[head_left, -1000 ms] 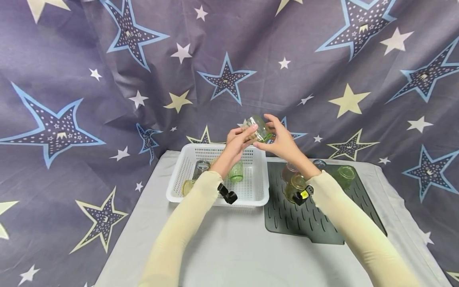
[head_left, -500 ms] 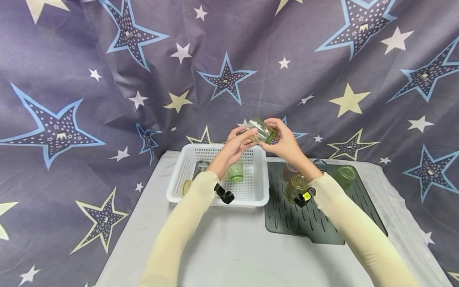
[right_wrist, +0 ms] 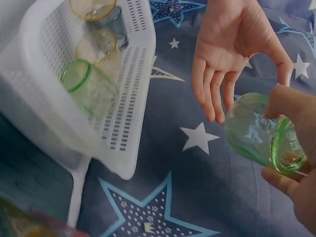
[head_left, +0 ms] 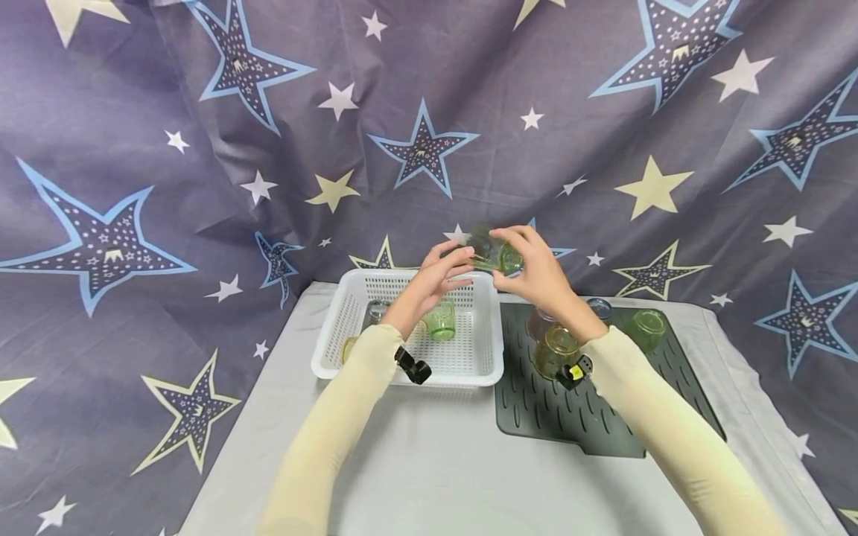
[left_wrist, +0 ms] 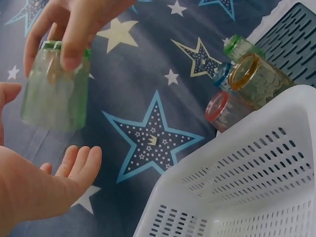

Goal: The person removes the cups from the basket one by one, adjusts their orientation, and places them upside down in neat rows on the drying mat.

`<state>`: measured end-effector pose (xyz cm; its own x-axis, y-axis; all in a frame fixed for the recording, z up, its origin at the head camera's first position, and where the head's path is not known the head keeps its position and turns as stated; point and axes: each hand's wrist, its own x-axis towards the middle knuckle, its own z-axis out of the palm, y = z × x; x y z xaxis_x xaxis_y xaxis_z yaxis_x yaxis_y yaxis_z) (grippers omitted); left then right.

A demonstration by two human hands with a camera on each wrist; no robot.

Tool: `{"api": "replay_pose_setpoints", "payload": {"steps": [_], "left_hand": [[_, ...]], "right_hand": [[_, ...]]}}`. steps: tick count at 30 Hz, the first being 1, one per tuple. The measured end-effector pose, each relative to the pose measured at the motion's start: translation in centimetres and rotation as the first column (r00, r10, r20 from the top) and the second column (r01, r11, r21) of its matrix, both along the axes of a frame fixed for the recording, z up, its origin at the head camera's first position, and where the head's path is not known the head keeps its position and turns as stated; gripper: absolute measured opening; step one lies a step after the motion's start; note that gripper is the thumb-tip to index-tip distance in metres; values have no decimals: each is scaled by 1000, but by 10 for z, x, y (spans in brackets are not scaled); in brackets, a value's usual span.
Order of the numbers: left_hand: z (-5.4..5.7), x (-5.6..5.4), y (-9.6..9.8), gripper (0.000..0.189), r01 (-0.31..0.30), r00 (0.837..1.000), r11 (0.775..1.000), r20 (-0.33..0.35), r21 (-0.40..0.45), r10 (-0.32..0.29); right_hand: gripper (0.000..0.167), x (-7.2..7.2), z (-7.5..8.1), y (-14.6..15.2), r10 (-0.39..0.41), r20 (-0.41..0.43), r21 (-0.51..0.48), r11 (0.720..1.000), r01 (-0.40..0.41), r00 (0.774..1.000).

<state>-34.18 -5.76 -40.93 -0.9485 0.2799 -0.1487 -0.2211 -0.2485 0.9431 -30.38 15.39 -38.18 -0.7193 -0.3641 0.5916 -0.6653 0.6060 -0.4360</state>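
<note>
Right hand (head_left: 540, 274) pinched the glass (left_wrist: 54, 103); left hand (head_left: 431, 278) was spread. Glass was probably slippery, fragile, best gripped mid-body.

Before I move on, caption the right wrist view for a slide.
Right hand holds a green glass near the left hand; more glasses in a white basket.

head: forward-down, farther | wrists: close, opposite sides | wrists share: held green glass (left_wrist: 55, 103), white basket (left_wrist: 247, 173)
</note>
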Motion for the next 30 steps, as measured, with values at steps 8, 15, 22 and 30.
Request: {"api": "replay_pose_setpoints", "payload": {"steps": [8, 15, 22, 30], "left_hand": [[-8, -3, -14, 64, -9, 1000, 1000, -24, -24, 8], [-15, -4, -30, 58, -22, 1000, 995, -20, -96, 21], [-27, -11, -45, 52, 50, 998, 956, -20, -288, -58], [-35, -15, -58, 45, 42, 988, 843, -103, -537, -115]], "right_hand": [[60, 7, 4, 9, -114, -145, 263, 953, 150, 983], [61, 12, 14, 27, -174, -207, 450, 857, 252, 963], [53, 15, 17, 58, -190, -303, 520, 788, 329, 934], [48, 23, 21, 86, -263, -208, 582, 741, 335, 942]]}}
